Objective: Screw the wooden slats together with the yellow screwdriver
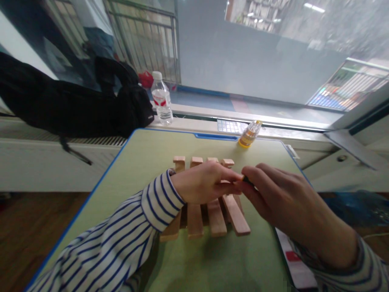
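My left hand reaches over several pale wooden blocks, its thumb and forefinger pinched together. What sits between those fingertips, if anything, is too small to name. My right hand is closed, with thumb and forefinger around a small dark thing, mostly hidden by the fingers. The fingertips of both hands meet above the right side of the blocks. The long blocks lie side by side, apparently raised on other wooden pieces, with their far ends showing beyond my left hand.
The blocks rest on a light green table with a blue edge. A small clear bottle with a yellow label stands at its far right. On the sill behind are a water bottle and a black bag. A window lies beyond.
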A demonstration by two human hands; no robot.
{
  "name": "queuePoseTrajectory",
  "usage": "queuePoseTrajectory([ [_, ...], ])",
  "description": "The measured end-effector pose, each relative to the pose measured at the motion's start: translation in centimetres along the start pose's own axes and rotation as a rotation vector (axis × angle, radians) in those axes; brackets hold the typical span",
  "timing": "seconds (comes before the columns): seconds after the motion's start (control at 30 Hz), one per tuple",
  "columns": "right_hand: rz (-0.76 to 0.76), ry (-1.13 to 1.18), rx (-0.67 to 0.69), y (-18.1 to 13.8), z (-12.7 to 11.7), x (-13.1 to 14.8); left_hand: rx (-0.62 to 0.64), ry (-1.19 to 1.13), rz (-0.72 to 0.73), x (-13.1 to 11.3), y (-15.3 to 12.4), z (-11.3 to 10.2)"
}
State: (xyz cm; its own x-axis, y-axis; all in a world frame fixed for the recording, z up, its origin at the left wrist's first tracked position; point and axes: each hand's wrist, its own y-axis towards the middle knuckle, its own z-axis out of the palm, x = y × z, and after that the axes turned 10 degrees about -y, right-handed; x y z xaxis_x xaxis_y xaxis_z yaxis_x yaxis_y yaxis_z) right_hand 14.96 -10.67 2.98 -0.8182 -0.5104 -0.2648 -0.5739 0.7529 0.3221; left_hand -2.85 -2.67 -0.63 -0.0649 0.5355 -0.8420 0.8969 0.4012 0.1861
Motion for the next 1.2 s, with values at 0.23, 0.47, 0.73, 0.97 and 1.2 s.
queuePoseTrajectory([
  [0.23,0.041,0.001,0.041,0.1,0.2,0.0,-0.094,0.041,-0.003,-0.5,0.0,0.0],
  [0.47,0.051,-0.019,0.089,0.2,-0.6,-0.3,-0.145,0.125,-0.023,-0.5,0.1,0.0],
  [0.73,-0.102,0.013,0.120,0.1,-1.2,-1.5,-0.122,0.066,-0.040,-0.6,0.1,0.0],
  [0.97,-0.105,0.010,0.084,0.5,-0.6,-1.4,-0.109,0.069,-0.007,-0.2,0.0,0.2],
  [1.2,-0.002,0.023,0.015,0.3,-0.3,-0.4,-0.023,0.026,-0.019,-0.1,0.0,0.2],
])
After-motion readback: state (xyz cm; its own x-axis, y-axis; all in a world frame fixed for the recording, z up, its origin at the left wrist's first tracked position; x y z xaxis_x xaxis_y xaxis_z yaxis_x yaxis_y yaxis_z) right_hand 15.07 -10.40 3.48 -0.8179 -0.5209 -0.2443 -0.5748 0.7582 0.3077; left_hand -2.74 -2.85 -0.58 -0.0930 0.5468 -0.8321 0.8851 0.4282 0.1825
